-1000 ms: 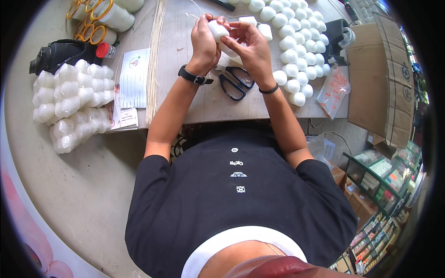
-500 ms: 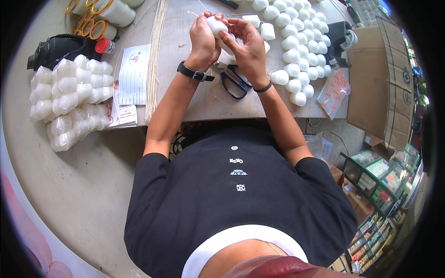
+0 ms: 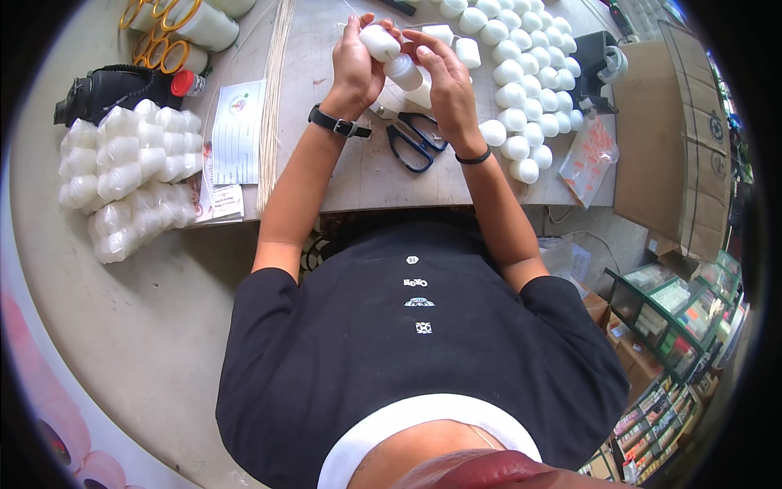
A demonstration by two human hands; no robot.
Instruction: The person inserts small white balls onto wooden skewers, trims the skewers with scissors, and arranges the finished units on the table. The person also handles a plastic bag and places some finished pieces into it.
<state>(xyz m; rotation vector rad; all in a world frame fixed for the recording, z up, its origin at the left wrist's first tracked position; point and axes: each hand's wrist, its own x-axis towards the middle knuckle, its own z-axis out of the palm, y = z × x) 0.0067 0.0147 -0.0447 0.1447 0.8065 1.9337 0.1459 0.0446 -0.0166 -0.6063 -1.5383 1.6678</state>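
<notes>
Between the fingers of my left hand (image 3: 357,69) is a short white candle (image 3: 380,43), tilted, with a small dark wick mark on the end facing me. My right hand (image 3: 450,85) is just to its right, fingers spread and apart from the candle. Below the candle, between the hands, sits a translucent plastic cup (image 3: 403,72); another whitish piece (image 3: 420,94) is partly hidden behind my right hand. Dark-handled scissors (image 3: 410,145) lie open on the table under my wrists. Beyond my right hand, two loose white candles (image 3: 467,53) rest on the tabletop.
Rows of white candles (image 3: 511,96) cover the table's right side, beside a plastic bag with orange print (image 3: 588,159) and a cardboard box (image 3: 669,138). Leftward lie a bundle of cream wick strands (image 3: 275,98), a paper form (image 3: 237,134), wrapped candle packs (image 3: 134,155) and a black bag (image 3: 106,91).
My right hand has come off the candle and its fingers have opened to the right. The candle stays in my left hand, and the cup beneath it now shows plainly.
</notes>
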